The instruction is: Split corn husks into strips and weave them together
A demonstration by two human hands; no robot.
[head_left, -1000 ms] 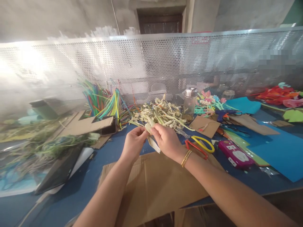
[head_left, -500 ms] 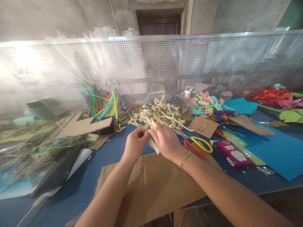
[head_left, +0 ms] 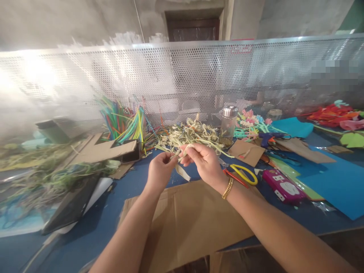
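Note:
My left hand (head_left: 162, 169) pinches one end of a pale green strip (head_left: 182, 173), whose loose tail hangs below the fingers. Close beside it on the right, my right hand (head_left: 205, 163), with a gold bracelet at the wrist, has its fingers closed on the strip's upper part. Both hands are above the far edge of a brown cardboard sheet (head_left: 196, 220). Just beyond them lies a heap of similar pale strips (head_left: 196, 133). Scissors with yellow and red handles (head_left: 245, 175) rest right of my right hand.
A glass bottle (head_left: 228, 127), paper flowers, blue sheets (head_left: 338, 182) and a purple case (head_left: 283, 186) are on the right. Coloured stems (head_left: 122, 123), cut cardboard (head_left: 98, 151) and tangled green material (head_left: 59, 178) lie left. A perforated metal screen (head_left: 193, 76) stands behind.
My right hand has turned and moved slightly right, its fingers more spread around the strip. My left hand has barely moved, and the view has shifted a little.

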